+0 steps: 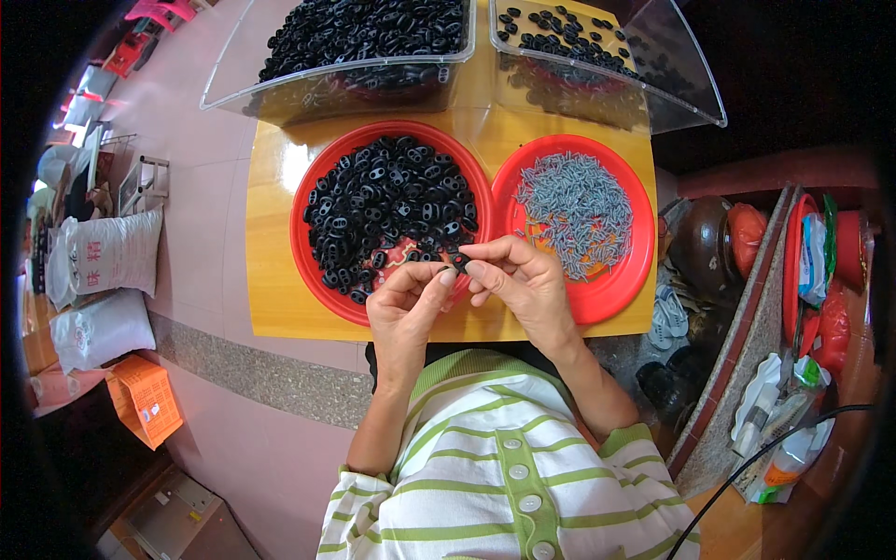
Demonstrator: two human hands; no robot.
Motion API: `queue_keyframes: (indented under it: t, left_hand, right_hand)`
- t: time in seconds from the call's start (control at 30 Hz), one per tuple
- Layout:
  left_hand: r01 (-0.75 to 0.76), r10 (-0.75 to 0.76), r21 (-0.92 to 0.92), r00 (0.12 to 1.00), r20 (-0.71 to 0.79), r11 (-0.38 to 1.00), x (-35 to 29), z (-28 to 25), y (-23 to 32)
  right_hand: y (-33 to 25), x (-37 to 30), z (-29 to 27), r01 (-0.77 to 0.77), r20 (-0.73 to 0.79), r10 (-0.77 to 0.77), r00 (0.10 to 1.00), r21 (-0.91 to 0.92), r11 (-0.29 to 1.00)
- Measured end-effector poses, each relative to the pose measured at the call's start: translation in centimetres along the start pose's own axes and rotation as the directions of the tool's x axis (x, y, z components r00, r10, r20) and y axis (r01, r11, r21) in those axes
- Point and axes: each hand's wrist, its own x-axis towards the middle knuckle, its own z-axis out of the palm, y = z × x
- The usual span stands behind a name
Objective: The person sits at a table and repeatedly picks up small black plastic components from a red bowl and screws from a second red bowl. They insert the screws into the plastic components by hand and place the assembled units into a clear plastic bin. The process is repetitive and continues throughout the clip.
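Over the right rim of a red round tray (299, 238), my two hands meet at the fingertips. A small black plastic piece with holes (457, 261) is pinched between them. My right hand (525, 283) grips it with thumb and forefinger. From the other side, my left hand (408, 301) closes thumb and forefinger at its lower edge; whether a screw is there is too small to tell. Many similar black oval two-holed pieces (392, 191) fill the tray. Beside it, a second red tray (642, 219) holds a heap of small grey screws (577, 205).
Two clear plastic bins stand at the table's far side: the left bin (224, 79) heaped with black pieces, the right bin (700, 89) holding fewer. The yellow table (271, 289) ends just before my body. White sacks (112, 252) and an orange basket (145, 401) sit leftward.
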Motion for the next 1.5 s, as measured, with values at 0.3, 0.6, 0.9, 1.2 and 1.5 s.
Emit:
queue_keyframes:
  t: [0.3,0.6,0.9,1.2,1.5]
  left_hand:
    - [-0.019,0.018,0.051,1.0,0.023,0.999,-0.1,-0.1,0.1]
    - [0.046,-0.042,-0.057,0.997,0.069,0.997,0.0,-0.6,-0.6]
    - [0.123,-0.11,-0.142,0.989,0.097,0.982,0.1,-0.6,-0.3]
    - [0.077,-0.066,-0.167,0.995,0.07,0.983,-0.2,0.0,-1.2]
    - [0.103,-0.12,-0.381,0.992,-0.022,0.919,0.0,0.9,-0.4]
  right_hand:
    - [-0.1,-0.3,0.2,0.171,0.002,-0.178,0.984,-0.276,0.946]
    - [0.0,-0.2,0.2,0.09,-0.03,-0.093,0.995,-0.085,0.992]
    - [-0.2,-0.6,0.5,0.085,-0.001,-0.085,0.996,-0.088,0.993]
    - [0.8,-1.0,0.7,0.134,-0.018,-0.136,0.991,-0.099,0.986]
    - [-1.3,-0.7,1.3,0.355,0.051,-0.385,0.922,-0.512,0.783]
